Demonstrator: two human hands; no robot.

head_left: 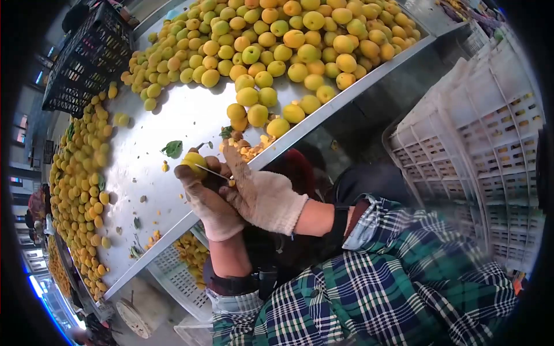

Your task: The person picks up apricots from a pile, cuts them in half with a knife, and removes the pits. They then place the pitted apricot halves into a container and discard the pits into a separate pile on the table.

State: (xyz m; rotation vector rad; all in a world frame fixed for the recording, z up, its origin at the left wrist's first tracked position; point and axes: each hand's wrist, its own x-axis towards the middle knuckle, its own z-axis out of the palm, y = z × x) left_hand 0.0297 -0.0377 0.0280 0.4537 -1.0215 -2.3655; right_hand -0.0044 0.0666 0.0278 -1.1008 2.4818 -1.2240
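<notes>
Both my hands wear pale knitted gloves with brown-stained fingers, close together over the metal table's near edge. My left hand grips a yellow-green fruit between thumb and fingers. A thin blade lies against the fruit, its other end at my right hand, whose fingers are curled round the tool; its handle is hidden. Small orange fruit pieces lie just beyond my right hand. A green leaf rests on the metal left of the fruit.
Yellow-green fruit piles cover the table's far side and its left. A black crate stands back left. White crates are stacked at right. Below the table edge sits a white basket with fruit.
</notes>
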